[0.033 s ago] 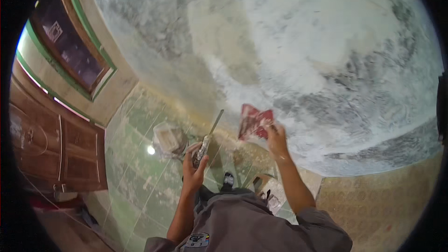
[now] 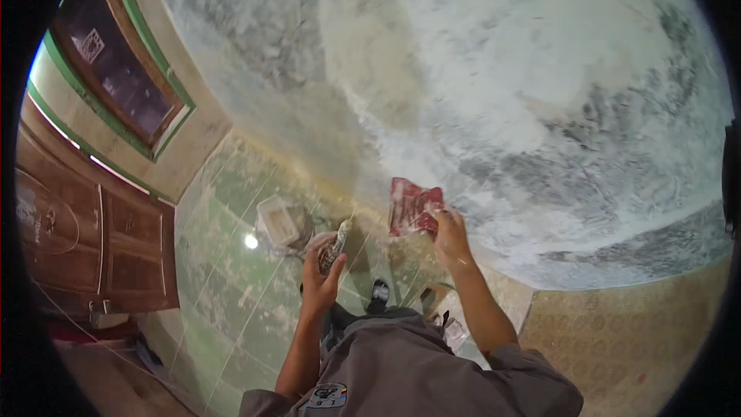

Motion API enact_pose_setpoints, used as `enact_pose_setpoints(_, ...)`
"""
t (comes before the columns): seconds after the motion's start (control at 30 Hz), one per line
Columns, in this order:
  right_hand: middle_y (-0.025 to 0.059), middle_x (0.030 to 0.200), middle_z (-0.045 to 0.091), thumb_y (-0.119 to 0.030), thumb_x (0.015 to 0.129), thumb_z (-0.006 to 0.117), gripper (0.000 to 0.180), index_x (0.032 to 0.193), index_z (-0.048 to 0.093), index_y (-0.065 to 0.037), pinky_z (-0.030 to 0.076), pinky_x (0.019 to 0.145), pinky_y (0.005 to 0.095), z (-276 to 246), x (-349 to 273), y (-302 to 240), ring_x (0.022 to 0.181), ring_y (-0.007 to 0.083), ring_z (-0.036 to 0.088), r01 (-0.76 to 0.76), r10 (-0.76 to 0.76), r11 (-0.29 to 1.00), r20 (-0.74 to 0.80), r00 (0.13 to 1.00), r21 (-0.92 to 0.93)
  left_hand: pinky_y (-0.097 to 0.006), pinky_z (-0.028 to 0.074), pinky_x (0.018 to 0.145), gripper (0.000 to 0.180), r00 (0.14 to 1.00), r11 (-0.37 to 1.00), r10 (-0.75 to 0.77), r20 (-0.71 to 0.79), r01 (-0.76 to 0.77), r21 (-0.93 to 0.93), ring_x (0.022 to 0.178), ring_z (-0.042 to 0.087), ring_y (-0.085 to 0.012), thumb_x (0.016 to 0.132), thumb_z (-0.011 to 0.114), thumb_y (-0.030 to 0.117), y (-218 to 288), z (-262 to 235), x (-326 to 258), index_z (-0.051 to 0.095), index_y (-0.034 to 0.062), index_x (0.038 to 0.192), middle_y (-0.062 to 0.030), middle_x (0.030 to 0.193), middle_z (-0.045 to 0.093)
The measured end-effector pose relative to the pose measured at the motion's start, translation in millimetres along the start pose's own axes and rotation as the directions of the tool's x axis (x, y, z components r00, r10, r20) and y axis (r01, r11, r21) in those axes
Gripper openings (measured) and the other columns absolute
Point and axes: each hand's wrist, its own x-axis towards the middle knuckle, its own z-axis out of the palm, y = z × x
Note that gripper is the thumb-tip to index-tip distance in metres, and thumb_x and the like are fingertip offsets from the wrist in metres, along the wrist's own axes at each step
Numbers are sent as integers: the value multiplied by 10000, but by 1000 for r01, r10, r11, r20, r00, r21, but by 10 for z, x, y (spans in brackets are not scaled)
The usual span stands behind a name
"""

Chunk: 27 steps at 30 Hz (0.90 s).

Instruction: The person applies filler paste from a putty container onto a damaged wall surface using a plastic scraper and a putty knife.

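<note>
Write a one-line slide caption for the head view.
Right hand presses red sheet to patchy wall; left hand grips a tool.

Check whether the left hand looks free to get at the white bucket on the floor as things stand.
Probably not at once: the left hand is closed around a paint-caked tool, and the white bucket sits down on the green tiled floor, apparently well below that hand.

Dim, perhaps hazy; fisheye-bent edges, floor glare

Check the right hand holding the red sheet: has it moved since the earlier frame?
No. The right hand holds the red sheet at the same spot on the grey wall, just above the green tiled floor.
</note>
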Motion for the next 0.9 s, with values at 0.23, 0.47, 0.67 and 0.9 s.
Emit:
enact_pose_setpoints(0.23, 5, 909, 673, -195, 981, 552, 203, 1073, 647, -42, 506, 697, 299, 1142, -113, 979, 820, 130, 653, -312, 308, 950, 152, 939, 0, -396, 476, 964, 427, 978, 905, 161, 135, -201, 374, 1155, 589, -337, 820, 709, -65, -339, -1381, 172, 624, 98, 1205, -153, 1247, 608)
enact_pose_setpoints(0.47, -12, 921, 674, -185, 982, 552, 175, 1068, 658, -75, 493, 705, 289, 1763, -37, 1842, 790, 106, 633, -331, 339, 936, -56, 939, 123, -401, 498, 889, 436, 998, 831, 24, 58, -52, 555, 1066, 615, -363, 819, 682, -92, -937, -2967, 378, 619, 77, 1216, -166, 1155, 634)
enact_pose_setpoints(0.67, 27, 1060, 654, -151, 975, 587, 206, 1138, 633, -35, 484, 825, 278, 2139, -116, 2247, 961, 107, 610, -384, 385, 923, -75, 920, 37, -377, 501, 802, 303, 991, 784, -129, 33, 81, 615, 927, 639, -362, 911, 656, 69, -1535, -3502, 663, 590, -12, 1196, -208, 1029, 640)
enact_pose_setpoints(0.9, 62, 1285, 564, -175, 994, 578, 421, 1375, 477, -28, 462, 991, 389, 1711, -197, 2922, 1176, 168, 558, -408, 353, 887, -254, 901, -217, -410, 518, 716, 252, 952, 713, -293, -86, 278, 643, 813, 652, -389, 834, 719, 88, -2561, -3459, 1303, 598, -20, 1027, -210, 917, 656)
